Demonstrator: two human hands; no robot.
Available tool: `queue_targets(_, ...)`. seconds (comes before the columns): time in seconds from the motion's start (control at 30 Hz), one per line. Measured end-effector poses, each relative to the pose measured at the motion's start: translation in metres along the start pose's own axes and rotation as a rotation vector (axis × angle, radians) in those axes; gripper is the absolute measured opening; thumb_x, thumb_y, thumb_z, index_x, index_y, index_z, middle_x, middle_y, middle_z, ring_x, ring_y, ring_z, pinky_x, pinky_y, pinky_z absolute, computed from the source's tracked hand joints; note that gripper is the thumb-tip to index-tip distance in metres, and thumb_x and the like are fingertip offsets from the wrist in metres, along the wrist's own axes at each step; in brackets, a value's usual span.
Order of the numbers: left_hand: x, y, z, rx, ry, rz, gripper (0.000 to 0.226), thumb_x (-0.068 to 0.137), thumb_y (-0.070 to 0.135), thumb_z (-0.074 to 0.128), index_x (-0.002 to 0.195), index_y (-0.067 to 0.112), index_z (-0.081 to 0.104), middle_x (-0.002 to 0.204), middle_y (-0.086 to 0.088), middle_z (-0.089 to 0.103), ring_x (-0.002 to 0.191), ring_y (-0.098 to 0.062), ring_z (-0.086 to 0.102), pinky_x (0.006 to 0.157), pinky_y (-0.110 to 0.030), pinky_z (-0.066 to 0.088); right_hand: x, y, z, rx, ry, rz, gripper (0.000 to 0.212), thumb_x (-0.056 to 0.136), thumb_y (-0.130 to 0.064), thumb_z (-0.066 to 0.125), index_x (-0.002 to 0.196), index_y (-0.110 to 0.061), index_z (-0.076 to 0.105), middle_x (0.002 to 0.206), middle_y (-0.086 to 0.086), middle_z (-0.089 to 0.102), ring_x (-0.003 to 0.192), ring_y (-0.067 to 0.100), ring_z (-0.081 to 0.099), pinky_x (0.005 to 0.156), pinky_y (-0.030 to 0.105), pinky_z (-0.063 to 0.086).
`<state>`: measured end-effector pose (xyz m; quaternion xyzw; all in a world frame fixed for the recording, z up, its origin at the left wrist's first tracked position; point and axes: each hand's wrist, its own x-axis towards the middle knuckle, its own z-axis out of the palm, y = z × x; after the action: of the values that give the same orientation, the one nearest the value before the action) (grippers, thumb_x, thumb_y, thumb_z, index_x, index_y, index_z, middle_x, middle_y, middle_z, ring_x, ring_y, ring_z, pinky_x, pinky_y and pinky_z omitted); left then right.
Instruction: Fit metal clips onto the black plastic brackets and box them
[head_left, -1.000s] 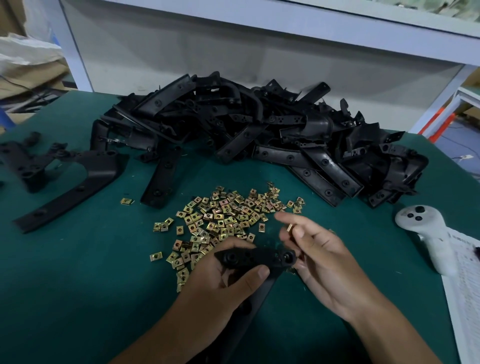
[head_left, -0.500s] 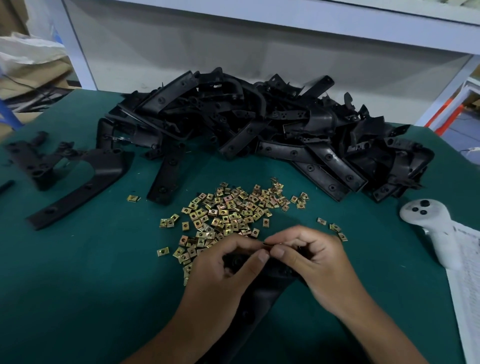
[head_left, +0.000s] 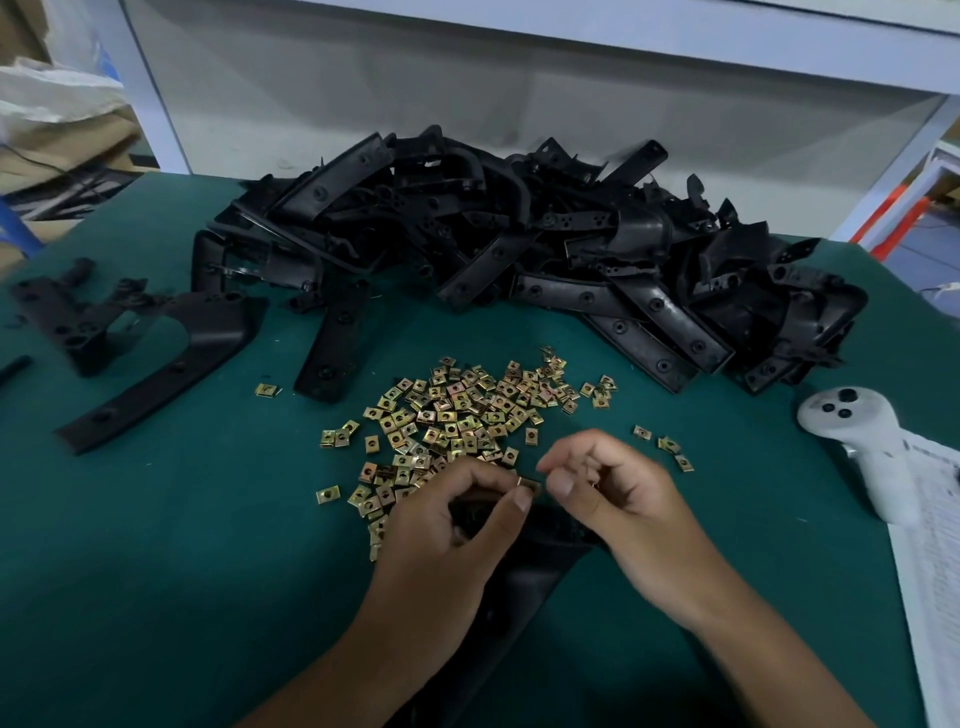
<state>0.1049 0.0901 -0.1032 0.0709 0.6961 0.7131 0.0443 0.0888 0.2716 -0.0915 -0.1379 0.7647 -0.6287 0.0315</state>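
My left hand grips the upper end of a black plastic bracket that runs down toward me between my forearms. A brass-coloured metal clip sits at the bracket's top edge, between my two thumbs. My right hand has its fingers curled and its thumb and fingertips at the clip. My hands hide most of the bracket's upper end. Loose metal clips lie scattered just beyond my hands. A big heap of black brackets lies farther back.
Two separate black brackets lie at the left on the green table mat. A white hand controller and a printed sheet lie at the right edge. A grey wall panel stands behind the heap.
My right hand brought a clip down from above the bracket's end and set it against the bracket's top edge; both hands closed together there. The bracket stayed in my left hand.
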Motion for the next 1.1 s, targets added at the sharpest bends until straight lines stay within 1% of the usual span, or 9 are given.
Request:
queue_targets(0.2, 0.000, -0.003, -0.002, -0.034, -0.096, -0.033, 0.010, 0.092, 0.030, 0.074, 0.098, 0.035, 0.067, 0.086, 0.005, 0.074, 0.066, 0.001, 0.066, 0.057, -0.012, 0.048, 0.000, 0.002, 0.000, -0.034, -0.026, 0.037, 0.009, 0.097, -0.031, 0.059, 0.092, -0.028, 0.066, 0.075, -0.021, 0.059, 0.070, -0.003, 0.053, 0.066, 0.009, 0.041)
queue_targets(0.3, 0.001, -0.007, -0.005, 0.008, -0.212, -0.070, 0.043, 0.078, 0.039, 0.080, 0.111, 0.046, 0.055, 0.104, 0.006, 0.076, 0.092, -0.010, 0.074, 0.078, -0.025, 0.059, 0.001, 0.003, -0.004, 0.106, 0.009, 0.137, 0.014, 0.099, -0.035, 0.058, 0.096, -0.025, 0.066, 0.074, -0.010, 0.051, 0.073, 0.005, 0.048, 0.069, 0.019, 0.039)
queue_targets(0.37, 0.001, -0.009, -0.006, 0.062, -0.241, -0.053, 0.042, 0.075, 0.040, 0.079, 0.108, 0.047, 0.053, 0.105, 0.010, 0.074, 0.097, -0.011, 0.071, 0.085, -0.026, 0.057, 0.002, 0.003, -0.007, 0.263, 0.003, 0.208, 0.019, 0.097, -0.034, 0.060, 0.108, -0.022, 0.070, 0.076, -0.007, 0.051, 0.074, 0.006, 0.049, 0.068, 0.019, 0.040)
queue_targets(0.47, 0.002, -0.011, -0.006, 0.071, -0.236, -0.051, 0.030, 0.075, 0.044, 0.078, 0.099, 0.046, 0.059, 0.099, 0.007, 0.073, 0.093, -0.015, 0.070, 0.083, -0.035, 0.057, 0.003, -0.001, -0.010, 0.391, -0.019, 0.276, 0.017, 0.093, -0.028, 0.064, 0.102, -0.018, 0.075, 0.076, -0.007, 0.056, 0.071, 0.005, 0.051, 0.062, 0.015, 0.042)
queue_targets(0.6, 0.004, -0.010, -0.007, 0.027, -0.214, -0.024, 0.026, 0.078, 0.039, 0.078, 0.102, 0.042, 0.067, 0.099, 0.009, 0.074, 0.092, -0.009, 0.071, 0.078, -0.019, 0.054, 0.002, -0.003, -0.010, 0.370, -0.044, 0.296, 0.010, 0.086, -0.021, 0.066, 0.094, -0.020, 0.073, 0.086, 0.001, 0.063, 0.079, 0.010, 0.055, 0.069, 0.020, 0.046)
queue_targets(0.7, 0.005, -0.010, -0.005, -0.032, -0.177, -0.023, 0.027, 0.073, 0.035, 0.081, 0.099, 0.039, 0.071, 0.096, 0.008, 0.076, 0.091, -0.009, 0.073, 0.076, -0.018, 0.054, 0.002, -0.002, -0.011, 0.382, -0.061, 0.303, 0.009, 0.085, -0.022, 0.070, 0.093, -0.020, 0.072, 0.093, 0.009, 0.065, 0.084, 0.018, 0.059, 0.071, 0.024, 0.048)
queue_targets(0.83, 0.006, -0.013, -0.003, -0.088, -0.135, -0.035, 0.033, 0.064, 0.033, 0.087, 0.085, 0.038, 0.062, 0.080, 0.010, 0.070, 0.077, -0.009, 0.067, 0.069, -0.021, 0.052, 0.002, -0.003, -0.012, 0.378, -0.078, 0.293, 0.014, 0.080, -0.029, 0.075, 0.093, -0.022, 0.073, 0.088, 0.003, 0.071, 0.077, 0.012, 0.065, 0.065, 0.021, 0.051)
queue_targets(0.97, 0.007, -0.012, -0.005, -0.061, -0.130, -0.019, 0.033, 0.064, 0.036, 0.086, 0.084, 0.038, 0.060, 0.077, 0.011, 0.068, 0.072, -0.008, 0.065, 0.066, -0.019, 0.051, 0.001, -0.004, -0.011, 0.304, -0.078, 0.292, 0.019, 0.080, -0.035, 0.075, 0.095, -0.024, 0.077, 0.088, 0.000, 0.073, 0.079, 0.011, 0.066, 0.067, 0.020, 0.052)
queue_targets(1.1, 0.006, -0.011, -0.003, -0.061, -0.142, -0.006, 0.032, 0.064, 0.034, 0.086, 0.082, 0.039, 0.060, 0.074, 0.013, 0.066, 0.070, -0.005, 0.063, 0.064, -0.017, 0.049, 0.001, -0.004, -0.010, 0.283, -0.085, 0.300, 0.012, 0.085, -0.027, 0.073, 0.096, -0.024, 0.077, 0.089, 0.001, 0.073, 0.079, 0.011, 0.067, 0.067, 0.020, 0.052)
